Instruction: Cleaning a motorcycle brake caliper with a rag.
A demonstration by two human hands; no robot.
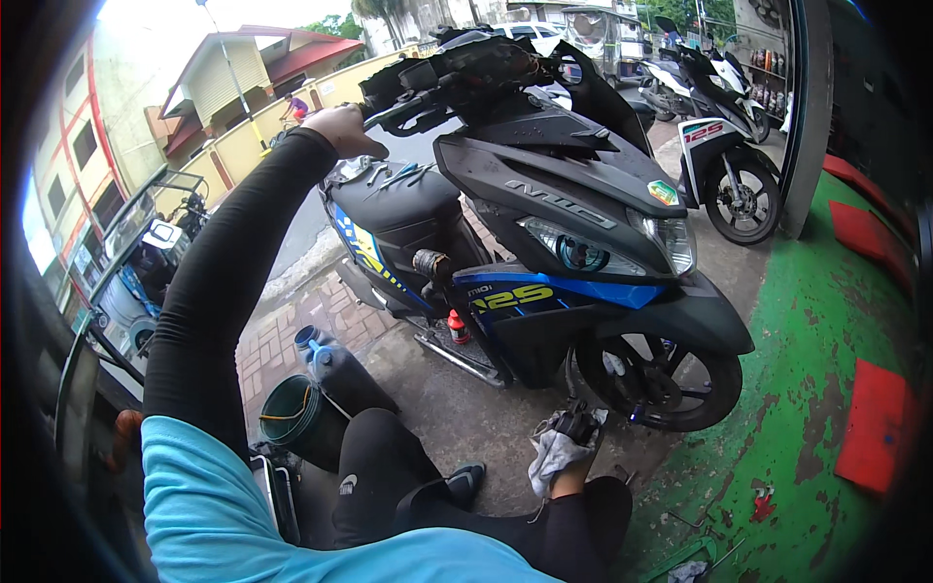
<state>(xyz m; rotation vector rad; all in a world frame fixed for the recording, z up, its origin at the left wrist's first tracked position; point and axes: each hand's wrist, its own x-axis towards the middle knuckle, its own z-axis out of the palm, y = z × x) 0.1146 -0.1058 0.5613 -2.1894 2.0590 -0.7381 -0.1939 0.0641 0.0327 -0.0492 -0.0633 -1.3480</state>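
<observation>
My left hand [340, 131] is raised to the handlebar [418, 97] of the black-and-blue scooter [573, 204], its fingers closed on the grip and lever end. Low beside the front wheel [671, 389], my right hand [567, 476] is closed on a white-grey rag [552, 457] with a dark metal part [575, 425], apparently a brake caliper, held in it. Several small tools [384, 173] lie on the scooter seat [389, 214]. A small red bottle [458, 326] stands by the footboard.
A blue-grey jug [355, 379] and a green bucket [296, 432] stand at my left. Parked vehicles line the left [155, 253] and upper right [739, 204]. Red boards [865, 428] and loose tools [700, 520] are on the green-painted surface at right.
</observation>
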